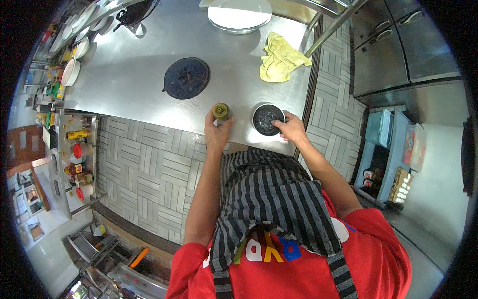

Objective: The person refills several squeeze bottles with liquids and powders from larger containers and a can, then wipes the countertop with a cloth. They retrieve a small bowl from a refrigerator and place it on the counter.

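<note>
My left hand (217, 134) is wrapped around a small bottle (221, 110) with an olive-green top, upright at the front edge of the steel table (142, 78). To its right, my right hand (293, 128) grips a round white-rimmed cup (254, 123) by its right side, the thumb over the rim. The cup's inside looks dark and glossy; whether that is liquid or its own colour I cannot tell. Beyond the bottle lies a round dark mat or lid (186, 78). A crumpled yellow cloth (282, 59) rests behind the cup.
White oval plates (239, 17) are stacked at the table's back. More white dishes (71, 73) line its left end. A metal rail (336, 30) slants above the right corner. A shelf with jars (80, 149) stands left, and a blue cart (390, 157) stands right near an egg tray (400, 185).
</note>
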The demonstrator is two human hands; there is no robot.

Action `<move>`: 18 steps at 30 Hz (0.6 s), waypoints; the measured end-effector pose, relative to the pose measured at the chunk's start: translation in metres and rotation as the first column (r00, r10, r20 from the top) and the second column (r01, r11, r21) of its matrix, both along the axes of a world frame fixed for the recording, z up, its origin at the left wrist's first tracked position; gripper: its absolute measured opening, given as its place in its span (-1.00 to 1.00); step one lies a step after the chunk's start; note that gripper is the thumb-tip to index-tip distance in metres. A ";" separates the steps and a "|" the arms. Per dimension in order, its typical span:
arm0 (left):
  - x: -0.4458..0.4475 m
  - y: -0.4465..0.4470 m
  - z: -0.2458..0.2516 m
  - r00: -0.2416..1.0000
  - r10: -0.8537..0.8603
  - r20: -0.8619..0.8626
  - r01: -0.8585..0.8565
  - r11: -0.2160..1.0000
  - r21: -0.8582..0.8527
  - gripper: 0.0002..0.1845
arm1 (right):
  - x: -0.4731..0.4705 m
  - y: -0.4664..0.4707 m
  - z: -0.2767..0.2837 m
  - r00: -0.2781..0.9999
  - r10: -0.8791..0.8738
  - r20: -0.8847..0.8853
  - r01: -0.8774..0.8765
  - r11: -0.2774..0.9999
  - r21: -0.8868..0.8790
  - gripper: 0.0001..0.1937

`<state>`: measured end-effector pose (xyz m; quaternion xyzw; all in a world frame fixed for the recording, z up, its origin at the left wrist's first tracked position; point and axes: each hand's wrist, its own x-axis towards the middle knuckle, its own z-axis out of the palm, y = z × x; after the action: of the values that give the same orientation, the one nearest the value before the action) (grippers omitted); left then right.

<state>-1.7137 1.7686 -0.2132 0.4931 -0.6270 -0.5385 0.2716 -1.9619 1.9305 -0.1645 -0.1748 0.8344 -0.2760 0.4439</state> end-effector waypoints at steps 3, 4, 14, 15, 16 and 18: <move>0.008 0.006 -0.004 1.000 0.012 0.024 -0.011 0.998 -0.059 -0.09 | -0.003 0.000 0.000 1.000 0.000 0.029 0.001 1.000 -0.006 -0.40; 0.012 0.010 -0.005 0.998 0.018 0.055 -0.014 0.997 -0.071 -0.09 | -0.004 0.000 0.000 0.998 -0.011 0.059 0.012 1.000 -0.020 -0.42; 0.028 0.051 -0.001 0.984 -0.132 0.121 0.093 0.955 0.281 -0.62 | -0.016 0.012 -0.015 0.978 -0.039 0.205 0.050 0.997 -0.050 -0.62; 0.022 0.056 0.001 0.985 -0.162 0.058 0.138 0.944 0.299 -0.62 | -0.017 0.013 -0.015 0.974 -0.046 0.220 0.061 0.996 -0.059 -0.63; 0.015 0.057 0.003 0.980 -0.193 0.037 0.171 0.930 0.325 -0.60 | -0.018 0.013 -0.015 0.970 -0.054 0.236 0.071 0.995 -0.067 -0.64; -0.001 0.057 0.004 0.962 -0.271 -0.032 0.264 0.893 0.363 -0.55 | -0.018 0.013 -0.014 0.971 -0.078 0.225 0.097 0.993 -0.073 -0.63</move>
<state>-1.7150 1.8251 -0.2088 0.4492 -0.5807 -0.6726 0.0926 -1.9796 1.9436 -0.1780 -0.1243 0.7743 -0.3476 0.5141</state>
